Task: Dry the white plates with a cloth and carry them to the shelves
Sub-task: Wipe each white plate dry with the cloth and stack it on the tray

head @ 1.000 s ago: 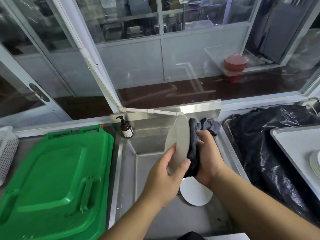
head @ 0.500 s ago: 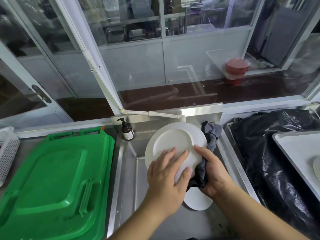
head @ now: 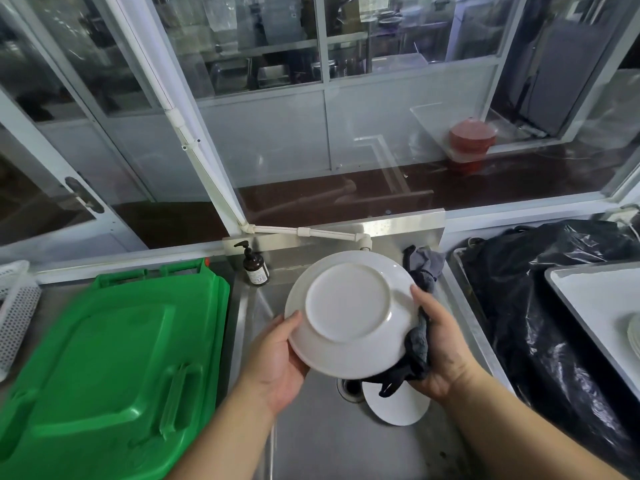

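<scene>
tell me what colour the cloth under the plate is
Dark grey cloth, seen best in the head view, its only view.

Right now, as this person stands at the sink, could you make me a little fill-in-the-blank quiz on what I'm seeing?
1. The white plate held over the sink shows the camera its ____ side.
2. The right hand holds a dark ____ against the plate's rim.
3. The left hand grips the plate's ____ edge.
4. Left of the sink lies a big plastic lid coloured ____.

Missing words: under; cloth; left; green
</scene>
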`<control>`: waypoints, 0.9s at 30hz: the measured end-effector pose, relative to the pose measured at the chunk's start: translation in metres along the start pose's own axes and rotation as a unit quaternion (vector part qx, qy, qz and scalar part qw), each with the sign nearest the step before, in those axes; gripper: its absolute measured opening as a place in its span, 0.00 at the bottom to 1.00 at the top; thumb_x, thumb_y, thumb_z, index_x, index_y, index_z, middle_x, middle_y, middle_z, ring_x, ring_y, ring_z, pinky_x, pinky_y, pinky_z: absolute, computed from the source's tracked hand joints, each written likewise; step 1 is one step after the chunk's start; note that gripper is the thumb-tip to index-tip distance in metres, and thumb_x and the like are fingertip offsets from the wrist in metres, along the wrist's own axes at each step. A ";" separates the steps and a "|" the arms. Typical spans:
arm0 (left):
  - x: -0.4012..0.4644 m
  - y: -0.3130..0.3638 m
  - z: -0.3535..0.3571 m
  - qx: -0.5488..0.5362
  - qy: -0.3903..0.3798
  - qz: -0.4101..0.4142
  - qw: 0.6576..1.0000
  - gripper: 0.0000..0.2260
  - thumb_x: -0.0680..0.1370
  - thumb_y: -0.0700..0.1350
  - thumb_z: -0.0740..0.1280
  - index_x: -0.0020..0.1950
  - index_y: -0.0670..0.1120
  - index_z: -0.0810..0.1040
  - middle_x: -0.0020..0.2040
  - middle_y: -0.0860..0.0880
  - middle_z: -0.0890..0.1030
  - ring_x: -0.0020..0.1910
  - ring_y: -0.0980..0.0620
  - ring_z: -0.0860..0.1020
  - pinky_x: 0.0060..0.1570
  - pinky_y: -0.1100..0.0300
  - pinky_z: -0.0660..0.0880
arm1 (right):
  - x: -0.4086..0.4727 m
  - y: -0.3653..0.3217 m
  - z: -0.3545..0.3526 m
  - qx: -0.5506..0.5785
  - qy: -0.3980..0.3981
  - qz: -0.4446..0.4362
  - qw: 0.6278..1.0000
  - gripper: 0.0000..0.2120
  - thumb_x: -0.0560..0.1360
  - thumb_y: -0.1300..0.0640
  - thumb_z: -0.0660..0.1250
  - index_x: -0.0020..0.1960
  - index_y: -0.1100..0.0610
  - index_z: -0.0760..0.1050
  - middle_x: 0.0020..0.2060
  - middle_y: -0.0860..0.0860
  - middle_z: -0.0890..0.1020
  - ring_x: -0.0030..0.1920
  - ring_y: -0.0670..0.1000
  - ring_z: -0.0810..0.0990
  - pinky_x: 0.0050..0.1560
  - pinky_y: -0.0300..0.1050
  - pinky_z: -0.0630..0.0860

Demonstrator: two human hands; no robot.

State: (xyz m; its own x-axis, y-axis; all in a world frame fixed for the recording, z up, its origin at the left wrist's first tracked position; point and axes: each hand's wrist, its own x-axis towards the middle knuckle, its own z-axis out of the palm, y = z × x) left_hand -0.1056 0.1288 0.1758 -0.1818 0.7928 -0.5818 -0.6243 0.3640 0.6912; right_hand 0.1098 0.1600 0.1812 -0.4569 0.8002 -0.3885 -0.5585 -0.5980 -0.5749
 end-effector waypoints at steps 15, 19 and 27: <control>-0.012 0.013 -0.014 0.010 -0.041 0.032 0.999 0.18 0.79 0.38 0.67 0.69 0.39 0.78 0.59 0.37 0.86 0.51 0.44 0.86 0.47 0.51 0.85 | 0.009 -0.019 -0.029 -0.042 0.099 0.019 0.994 0.19 0.70 0.50 0.75 0.55 0.62 0.87 0.48 0.62 0.86 0.42 0.62 0.87 0.43 0.58 0.84; -0.013 0.012 -0.011 0.020 -0.088 0.018 0.996 0.19 0.74 0.39 0.70 0.64 0.39 0.83 0.60 0.35 0.85 0.54 0.41 0.87 0.48 0.50 0.86 | 0.010 -0.019 -0.029 -0.076 0.112 0.045 0.990 0.17 0.71 0.50 0.76 0.53 0.62 0.88 0.51 0.63 0.87 0.42 0.62 0.88 0.41 0.59 0.85; -0.020 0.003 0.002 0.051 -0.055 0.070 0.995 0.21 0.71 0.49 0.74 0.63 0.46 0.83 0.57 0.41 0.87 0.53 0.43 0.87 0.46 0.50 0.86 | 0.012 -0.011 -0.019 -0.013 0.121 0.038 0.992 0.20 0.77 0.50 0.74 0.62 0.62 0.84 0.56 0.62 0.87 0.46 0.61 0.89 0.42 0.56 0.86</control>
State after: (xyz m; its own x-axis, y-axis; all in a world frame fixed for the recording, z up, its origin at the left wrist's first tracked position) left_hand -0.1020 0.1151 0.1904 -0.1728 0.8860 -0.4303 -0.5183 0.2897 0.8046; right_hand 0.1234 0.1769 0.1687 -0.3149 0.7427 -0.5910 -0.5092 -0.6577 -0.5551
